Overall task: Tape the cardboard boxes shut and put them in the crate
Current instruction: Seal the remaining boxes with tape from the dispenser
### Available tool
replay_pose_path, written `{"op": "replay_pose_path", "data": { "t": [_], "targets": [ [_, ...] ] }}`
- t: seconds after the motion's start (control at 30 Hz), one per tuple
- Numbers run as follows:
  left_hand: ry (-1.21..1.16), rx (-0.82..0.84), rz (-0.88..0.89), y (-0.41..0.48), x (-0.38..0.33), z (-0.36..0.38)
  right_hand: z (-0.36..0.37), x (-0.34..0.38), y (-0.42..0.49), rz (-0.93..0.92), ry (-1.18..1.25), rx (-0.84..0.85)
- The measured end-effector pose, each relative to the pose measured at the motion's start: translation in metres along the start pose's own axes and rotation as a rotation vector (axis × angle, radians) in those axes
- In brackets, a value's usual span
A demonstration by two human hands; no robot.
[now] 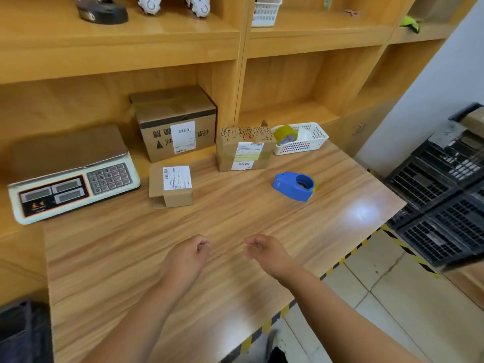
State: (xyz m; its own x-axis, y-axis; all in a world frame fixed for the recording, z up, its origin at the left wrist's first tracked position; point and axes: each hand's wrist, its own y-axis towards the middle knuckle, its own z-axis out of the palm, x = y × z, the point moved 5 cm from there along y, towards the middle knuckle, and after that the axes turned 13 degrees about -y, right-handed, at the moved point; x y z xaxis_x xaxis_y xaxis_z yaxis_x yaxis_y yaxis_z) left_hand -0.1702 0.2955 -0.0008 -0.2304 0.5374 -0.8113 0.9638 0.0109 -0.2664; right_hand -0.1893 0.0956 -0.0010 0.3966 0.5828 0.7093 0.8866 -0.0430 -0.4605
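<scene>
Three cardboard boxes stand at the back of the wooden table (pixel 235 258): a large box (pixel 175 124) in the shelf recess, a medium box (pixel 245 151) with labels to its right, and a small box (pixel 170 184) with an open end flap in front. A blue tape dispenser (pixel 294 186) lies right of centre. Black plastic crates (pixel 440 205) are stacked beyond the table's right edge. My left hand (pixel 190 254) and my right hand (pixel 263 250) hover over the near middle of the table, fingers loosely curled, holding nothing.
An electronic scale (pixel 73 176) sits at the left. A white basket (pixel 301 138) with tape rolls stands behind the dispenser. Shelves above hold shoes and another white basket (pixel 265 10). The table's front edge carries yellow-black tape, with tiled floor below.
</scene>
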Motion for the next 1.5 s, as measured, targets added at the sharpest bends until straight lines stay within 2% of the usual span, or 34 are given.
{"op": "replay_pose_path", "data": {
  "t": [0.13, 0.27, 0.4, 0.57, 0.7, 0.93, 1.03, 1.13, 1.3, 1.5],
  "targets": [
    [0.016, -0.064, -0.092, 0.02, 0.003, 0.003, -0.009, 0.013, 0.044, -0.054, -0.017, 0.083],
    [-0.011, -0.139, -0.163, 0.042, -0.011, 0.018, -0.027, 0.019, 0.096, -0.129, -0.139, 0.152],
    [-0.064, -0.178, -0.228, 0.075, -0.039, 0.05, -0.068, 0.018, 0.147, -0.157, -0.182, 0.2],
    [-0.03, -0.203, -0.217, 0.124, -0.096, 0.084, -0.125, 0.007, 0.21, -0.178, -0.194, 0.249],
    [-0.055, -0.24, -0.242, 0.161, -0.127, 0.1, -0.164, 0.006, 0.251, -0.231, -0.193, 0.228],
    [-0.097, -0.322, -0.228, 0.218, -0.164, 0.107, -0.222, 0.013, 0.306, -0.29, -0.142, 0.096],
    [-0.127, -0.338, -0.218, 0.243, -0.177, 0.106, -0.238, 0.018, 0.325, -0.302, -0.155, 0.044],
    [-0.025, -0.365, -0.234, 0.268, -0.181, 0.1, -0.247, 0.023, 0.342, -0.288, -0.187, -0.014],
    [-0.025, -0.367, -0.326, 0.295, -0.175, 0.099, -0.252, 0.028, 0.361, -0.315, -0.171, -0.105],
    [-0.229, -0.342, -0.338, 0.308, -0.172, 0.098, -0.241, 0.034, 0.372, -0.278, -0.148, 0.022]
  ]
}}
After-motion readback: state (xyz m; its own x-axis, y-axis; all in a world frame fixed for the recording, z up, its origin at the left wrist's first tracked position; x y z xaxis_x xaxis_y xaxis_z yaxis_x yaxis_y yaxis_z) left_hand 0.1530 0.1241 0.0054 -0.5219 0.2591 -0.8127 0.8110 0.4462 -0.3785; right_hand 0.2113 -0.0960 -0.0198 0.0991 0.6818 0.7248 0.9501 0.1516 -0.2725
